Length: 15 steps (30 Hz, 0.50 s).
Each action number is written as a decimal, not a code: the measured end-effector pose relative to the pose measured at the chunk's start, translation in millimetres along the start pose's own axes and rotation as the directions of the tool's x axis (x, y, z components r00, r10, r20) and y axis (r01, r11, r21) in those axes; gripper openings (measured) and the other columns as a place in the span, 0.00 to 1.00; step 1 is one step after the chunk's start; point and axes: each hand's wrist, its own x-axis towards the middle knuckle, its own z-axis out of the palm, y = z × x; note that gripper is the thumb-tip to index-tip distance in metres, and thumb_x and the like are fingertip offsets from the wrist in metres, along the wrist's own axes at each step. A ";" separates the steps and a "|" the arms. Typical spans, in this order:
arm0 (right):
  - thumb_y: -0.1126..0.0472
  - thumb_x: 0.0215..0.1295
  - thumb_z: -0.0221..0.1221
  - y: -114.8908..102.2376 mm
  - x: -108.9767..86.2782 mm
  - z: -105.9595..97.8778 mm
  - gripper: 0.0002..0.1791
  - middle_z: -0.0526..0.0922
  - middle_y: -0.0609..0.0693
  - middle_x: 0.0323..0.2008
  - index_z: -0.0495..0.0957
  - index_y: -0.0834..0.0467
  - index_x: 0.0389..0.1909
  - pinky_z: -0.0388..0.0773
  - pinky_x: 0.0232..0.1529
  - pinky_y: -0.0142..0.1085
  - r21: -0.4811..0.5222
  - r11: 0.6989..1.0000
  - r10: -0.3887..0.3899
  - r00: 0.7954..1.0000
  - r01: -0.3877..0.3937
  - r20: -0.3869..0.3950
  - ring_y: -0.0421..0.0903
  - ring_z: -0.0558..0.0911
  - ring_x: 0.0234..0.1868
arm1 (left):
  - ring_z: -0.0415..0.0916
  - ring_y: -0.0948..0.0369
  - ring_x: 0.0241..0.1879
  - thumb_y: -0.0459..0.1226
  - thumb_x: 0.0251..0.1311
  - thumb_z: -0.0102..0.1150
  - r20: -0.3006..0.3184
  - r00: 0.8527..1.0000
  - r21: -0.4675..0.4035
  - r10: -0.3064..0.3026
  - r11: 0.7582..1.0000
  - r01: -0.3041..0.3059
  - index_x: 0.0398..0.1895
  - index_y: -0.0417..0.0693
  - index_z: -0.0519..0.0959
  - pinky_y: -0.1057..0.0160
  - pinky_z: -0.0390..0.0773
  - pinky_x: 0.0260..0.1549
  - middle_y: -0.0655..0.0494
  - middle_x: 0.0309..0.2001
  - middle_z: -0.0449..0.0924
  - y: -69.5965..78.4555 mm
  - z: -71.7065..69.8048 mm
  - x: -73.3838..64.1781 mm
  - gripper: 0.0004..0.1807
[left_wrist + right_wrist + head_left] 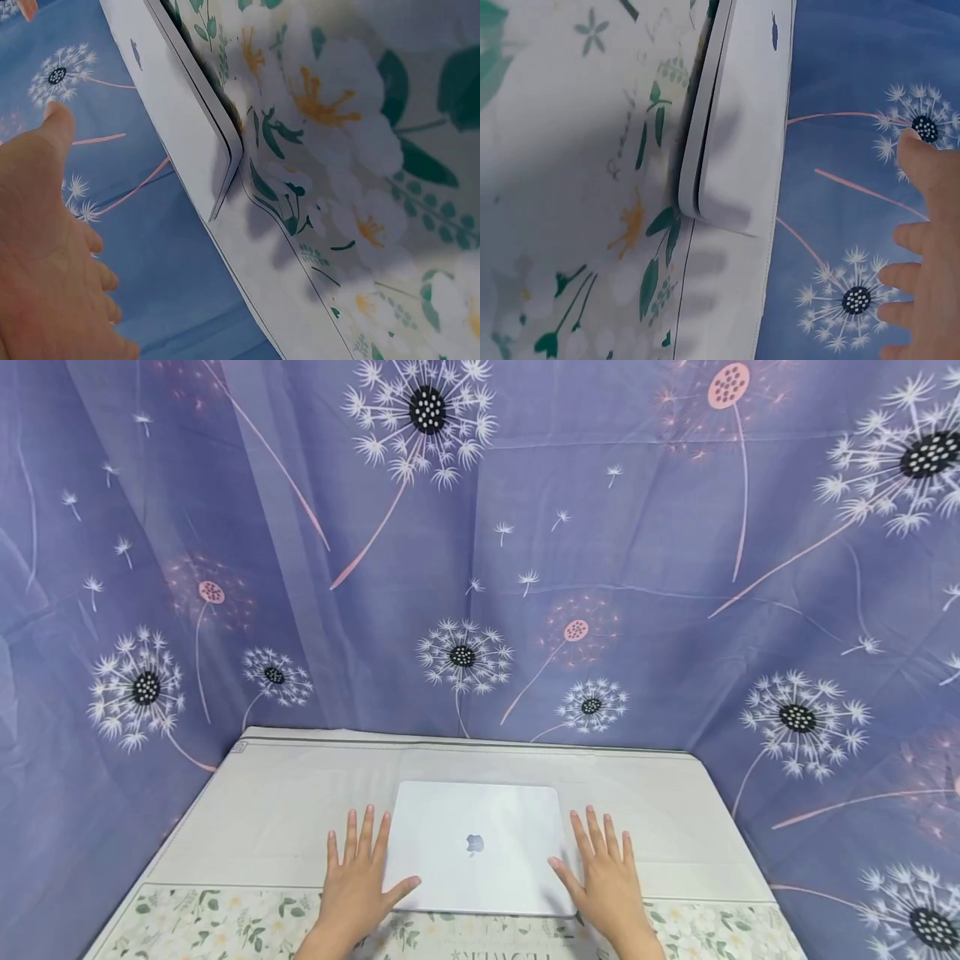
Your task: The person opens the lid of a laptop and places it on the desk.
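A silver laptop (510, 827) with an apple logo on its lid lies closed on the table. On its left side is my left hand (356, 881), fingers straight and spread, the thumb reaching over the lid's near left corner. My right hand (606, 885) is spread the same way at the laptop's right side, its thumb by the right edge. In both wrist views the hands appear raised above the laptop (187, 97), apart from it. Neither the left hand (52, 247) nor the right hand (937, 255) holds anything.
A pale mat (300, 793) covers the table, with a flowered band (217, 914) along the near side. Purple-blue curtains (600, 552) printed with dandelions hang behind the table and along its left and right sides.
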 end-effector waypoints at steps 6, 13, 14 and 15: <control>0.38 0.64 0.56 -5.5 3.2 0.5 0.42 0.58 0.62 0.71 0.59 0.58 0.72 0.42 0.70 0.63 0.005 1.000 -0.007 1.000 0.007 0.022 0.66 0.54 0.71 | 0.31 0.39 0.74 0.63 0.50 0.63 0.008 1.000 -0.021 0.005 1.000 -0.005 0.73 0.36 0.53 0.35 0.27 0.67 0.32 0.74 0.42 0.8 -1.5 0.0 0.56; 0.38 0.64 0.56 -12.2 7.4 0.8 0.42 0.60 0.62 0.71 0.60 0.60 0.71 0.47 0.68 0.64 0.003 1.000 -0.030 1.000 0.030 0.010 0.65 0.55 0.71 | 0.29 0.39 0.74 0.62 0.50 0.63 -0.002 1.000 -0.024 0.022 0.999 -0.022 0.73 0.36 0.53 0.34 0.30 0.68 0.31 0.73 0.43 -0.5 -0.5 -1.4 0.56; 0.38 0.64 0.57 -13.3 8.2 0.9 0.42 0.60 0.62 0.71 0.61 0.60 0.71 0.47 0.69 0.64 0.006 0.999 -0.036 0.999 0.036 0.004 0.65 0.55 0.71 | 0.29 0.40 0.74 0.62 0.50 0.63 -0.009 1.000 -0.023 0.026 0.999 -0.026 0.73 0.36 0.53 0.35 0.27 0.68 0.31 0.73 0.44 -0.9 0.0 -1.9 0.56; 0.39 0.64 0.57 -14.6 9.2 1.1 0.42 0.60 0.62 0.71 0.61 0.60 0.71 0.48 0.69 0.63 0.012 0.999 -0.043 0.999 0.043 -0.002 0.65 0.55 0.71 | 0.28 0.40 0.74 0.62 0.50 0.64 -0.017 0.999 -0.024 0.030 0.999 -0.030 0.73 0.36 0.54 0.37 0.25 0.68 0.31 0.73 0.45 -1.1 0.5 -2.3 0.56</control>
